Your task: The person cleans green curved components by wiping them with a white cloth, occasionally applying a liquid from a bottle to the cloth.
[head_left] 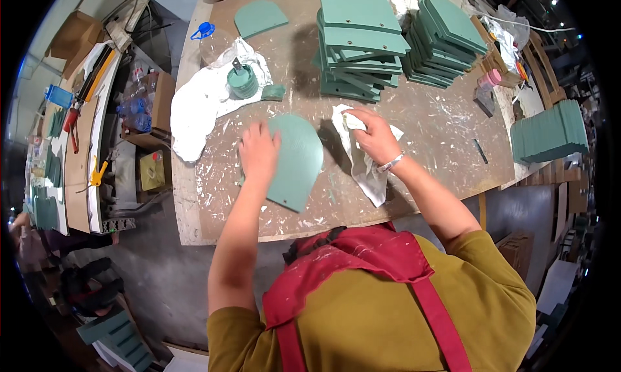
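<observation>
A green rounded-top panel (296, 157) lies flat on the paint-spotted work table (446, 178) in front of me. My left hand (259, 151) rests on its left edge, fingers stretched out and slightly apart. Just right of the panel, my right hand (375, 138) is closed around a crumpled white cloth (365, 178), whose lower end trails on the table. Beyond my left hand stands an open tin of green paint (242, 82) with a tool upright in it, on a spread white cloth (199, 107). A small green block (273, 92) sits beside the tin.
Stacked green panels (362, 42) rise at the back, with a second stack (446, 39) to their right. Another panel (261, 18) lies at the far left, near a blue-capped bottle (206, 32). A dark block (483, 102) and a thin dark stick (480, 151) lie at right.
</observation>
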